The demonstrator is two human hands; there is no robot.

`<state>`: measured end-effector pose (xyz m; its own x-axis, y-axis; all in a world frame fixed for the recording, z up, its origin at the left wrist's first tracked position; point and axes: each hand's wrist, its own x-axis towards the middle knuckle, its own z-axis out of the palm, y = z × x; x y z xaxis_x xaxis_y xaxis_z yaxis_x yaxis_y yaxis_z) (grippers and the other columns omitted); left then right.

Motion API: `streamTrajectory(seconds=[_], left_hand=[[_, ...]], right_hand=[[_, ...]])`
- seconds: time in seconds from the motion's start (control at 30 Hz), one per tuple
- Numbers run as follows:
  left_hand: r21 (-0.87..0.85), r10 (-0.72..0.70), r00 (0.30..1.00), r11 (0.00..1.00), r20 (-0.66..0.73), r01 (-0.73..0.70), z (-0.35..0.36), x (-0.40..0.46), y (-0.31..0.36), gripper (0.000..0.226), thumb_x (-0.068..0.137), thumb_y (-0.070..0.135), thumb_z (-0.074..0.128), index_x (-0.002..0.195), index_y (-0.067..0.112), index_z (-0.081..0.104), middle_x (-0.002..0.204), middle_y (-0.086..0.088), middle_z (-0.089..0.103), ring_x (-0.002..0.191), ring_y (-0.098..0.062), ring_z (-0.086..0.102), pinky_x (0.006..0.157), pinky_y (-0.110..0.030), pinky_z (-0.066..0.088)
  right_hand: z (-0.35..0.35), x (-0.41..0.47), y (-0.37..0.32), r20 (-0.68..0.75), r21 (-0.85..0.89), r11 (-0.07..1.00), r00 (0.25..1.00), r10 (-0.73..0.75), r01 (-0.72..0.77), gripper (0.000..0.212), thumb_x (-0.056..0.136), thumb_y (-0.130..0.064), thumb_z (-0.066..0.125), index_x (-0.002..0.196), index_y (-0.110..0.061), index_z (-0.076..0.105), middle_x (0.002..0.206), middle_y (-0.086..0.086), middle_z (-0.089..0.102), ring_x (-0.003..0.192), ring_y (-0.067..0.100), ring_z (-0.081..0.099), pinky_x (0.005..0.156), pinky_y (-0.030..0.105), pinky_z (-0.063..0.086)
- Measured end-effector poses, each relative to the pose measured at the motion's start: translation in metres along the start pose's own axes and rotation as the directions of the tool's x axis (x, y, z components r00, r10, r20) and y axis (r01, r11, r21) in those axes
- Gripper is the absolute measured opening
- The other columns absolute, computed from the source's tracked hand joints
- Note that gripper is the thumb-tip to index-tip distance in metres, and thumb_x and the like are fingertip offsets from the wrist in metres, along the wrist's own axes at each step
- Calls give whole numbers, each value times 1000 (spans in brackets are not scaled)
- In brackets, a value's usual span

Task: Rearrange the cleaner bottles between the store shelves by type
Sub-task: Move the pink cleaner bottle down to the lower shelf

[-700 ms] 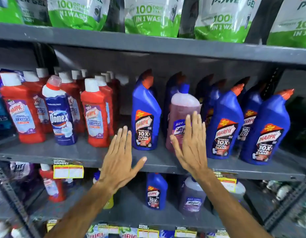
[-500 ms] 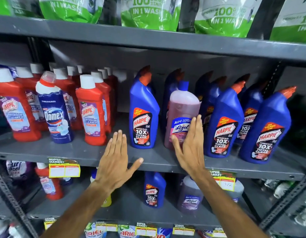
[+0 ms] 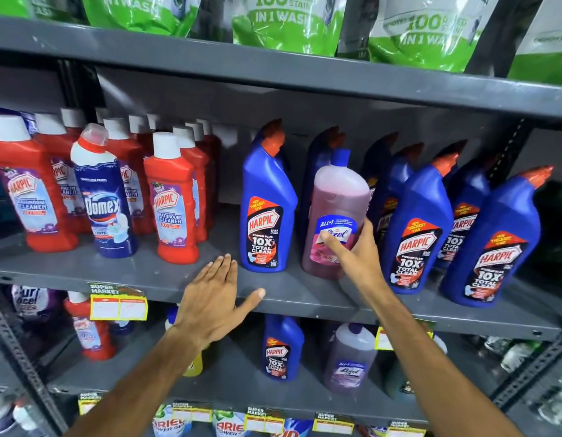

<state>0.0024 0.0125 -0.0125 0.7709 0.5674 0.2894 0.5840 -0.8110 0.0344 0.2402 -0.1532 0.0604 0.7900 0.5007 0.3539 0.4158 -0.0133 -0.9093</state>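
Bright, even light w/ dim shelf recesses, wide-angle edge warp, soft corners.

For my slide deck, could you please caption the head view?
Right hand grasps the pink Lizol bottle among blue Harpic bottles; open left hand hovers at the shelf edge.

Only 1 view is given, from a wide-angle camera worn on the person's head; it faces forward and slightly down at the grey metal store shelves [image 3: 304,298], close enough that both forearms reach in from the bottom edge; the middle shelf fills the centre, the shelf above cuts across the top, and 2 lower tiers show beneath; straight shelf edges bow toward the borders; no 2nd view shares the scene.
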Motion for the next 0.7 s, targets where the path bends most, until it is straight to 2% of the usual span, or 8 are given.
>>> streamTrajectory(seconds=[0.13,0.3,0.43,0.6,0.7], left_hand=[[2,-12,1000,1000,21,12,-3,-1,1,118,86,89,-1,163,3,26,172,-15,26,160,-24,24,129,-35,13],[-17,-18,999,1000,28,19,-8,-2,3,115,87,88,3,164,5,23,173,-13,24,160,-22,22,129,-34,12],[-24,-13,999,1000,38,14,-8,-1,2,118,84,89,-2,164,5,23,173,-13,23,160,-22,21,129,-34,11],[-59,-27,999,998,45,29,-9,-6,6,122,82,88,-6,164,2,21,174,-15,20,161,-23,17,130,-34,6],[-61,14,998,998,-55,-17,-1,-24,13,115,90,86,4,162,-2,23,172,-20,21,162,-27,16,132,-38,6]], right_hand=[[-4,4,-1,11,14,998,998,69,-69,73,68,-37,98,126,-20,57,114,-3,76,102,14,75,94,45,63],[-11,3,-9,-3,14,998,998,59,-59,70,63,-26,101,120,-17,61,109,1,78,99,19,77,90,48,64],[-12,-13,-20,-70,-46,999,998,0,-3,69,58,-21,103,113,-20,62,105,-3,77,95,17,77,89,46,65],[-22,-52,-33,-54,-113,992,997,-54,47,71,53,-27,105,111,-25,64,101,-10,78,91,11,77,87,42,65],[-29,-82,-41,-69,-129,990,995,-67,57,69,53,-30,104,109,-27,64,98,-13,77,89,9,76,84,41,65]])
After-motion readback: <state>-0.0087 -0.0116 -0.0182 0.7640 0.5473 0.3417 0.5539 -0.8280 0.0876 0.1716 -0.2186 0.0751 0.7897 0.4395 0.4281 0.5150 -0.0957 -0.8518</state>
